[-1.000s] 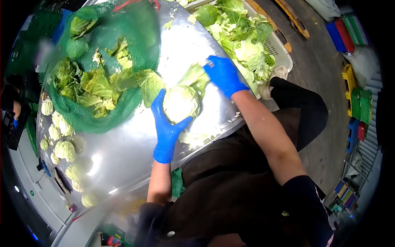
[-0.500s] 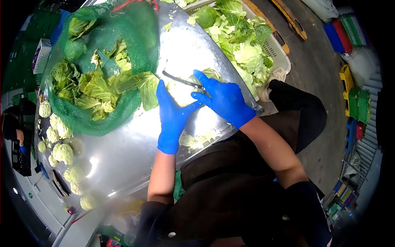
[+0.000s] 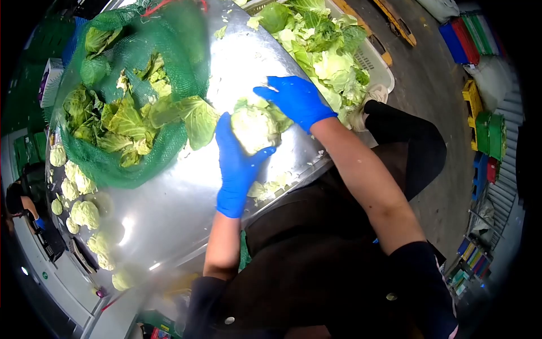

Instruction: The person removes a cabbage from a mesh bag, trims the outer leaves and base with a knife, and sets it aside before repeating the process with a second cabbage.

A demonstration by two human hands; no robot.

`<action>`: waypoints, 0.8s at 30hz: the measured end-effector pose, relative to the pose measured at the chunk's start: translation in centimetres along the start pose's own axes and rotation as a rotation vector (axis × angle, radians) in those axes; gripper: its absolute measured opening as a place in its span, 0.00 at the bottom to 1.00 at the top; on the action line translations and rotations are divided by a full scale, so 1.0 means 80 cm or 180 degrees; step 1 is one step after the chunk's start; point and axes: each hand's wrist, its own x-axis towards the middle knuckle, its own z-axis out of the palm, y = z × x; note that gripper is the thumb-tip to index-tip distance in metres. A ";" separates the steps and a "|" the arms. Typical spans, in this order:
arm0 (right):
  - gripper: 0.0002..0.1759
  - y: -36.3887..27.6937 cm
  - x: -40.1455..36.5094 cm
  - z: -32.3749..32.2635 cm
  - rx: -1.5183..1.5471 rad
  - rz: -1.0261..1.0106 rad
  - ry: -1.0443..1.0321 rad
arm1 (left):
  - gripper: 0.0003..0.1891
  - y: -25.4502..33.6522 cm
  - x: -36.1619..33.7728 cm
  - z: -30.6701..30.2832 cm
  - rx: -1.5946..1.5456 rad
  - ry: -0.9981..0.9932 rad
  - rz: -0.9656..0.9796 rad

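A pale trimmed cabbage rests on the metal table, with some loose green leaf at its far side. My left hand, in a blue glove, cups its near left side, thumb and fingers curved around it. Just beyond the cabbage, my gloved right hand bends over its leafy edge with the fingers pointing left. Whatever lies in the right hand's fingers is hidden; the knife does not show clearly. A large cabbage leaf hangs out of the green mesh bag left of my left hand.
Loose leaves fill a pale crate beyond the table. Several trimmed heads line the table's left side. Leaf scraps lie near the front edge. Another person's arm shows at far left.
My right hand has moved up and away from my left hand, and the knife blade seen before no longer shows. More of the cabbage is uncovered. My left hand stays beside it.
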 end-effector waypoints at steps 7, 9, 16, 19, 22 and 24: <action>0.26 0.069 0.013 0.013 0.0339 0.0924 0.0397 | 0.59 -0.019 -0.010 -0.046 -0.1081 -0.0274 -0.0249; 0.38 0.039 -0.002 -0.010 0.0195 0.0448 0.0375 | 0.59 -0.015 0.004 -0.052 -0.0614 -0.0558 0.0174; 0.28 -0.026 -0.039 -0.006 0.1571 -0.0088 -0.0542 | 0.59 -0.004 -0.011 -0.027 -0.1421 0.0328 -0.0441; 0.22 -0.027 -0.047 0.002 0.1410 0.0054 -0.0347 | 0.57 0.014 -0.026 0.014 -0.0997 0.0697 -0.0671; 0.15 -0.009 -0.052 0.007 0.1125 0.0084 0.0063 | 0.60 -0.004 -0.005 0.016 -0.1107 0.0640 -0.0629; 0.15 0.020 -0.048 0.010 0.0744 0.0420 0.0225 | 0.63 -0.003 -0.001 0.005 -0.1022 0.0376 -0.0633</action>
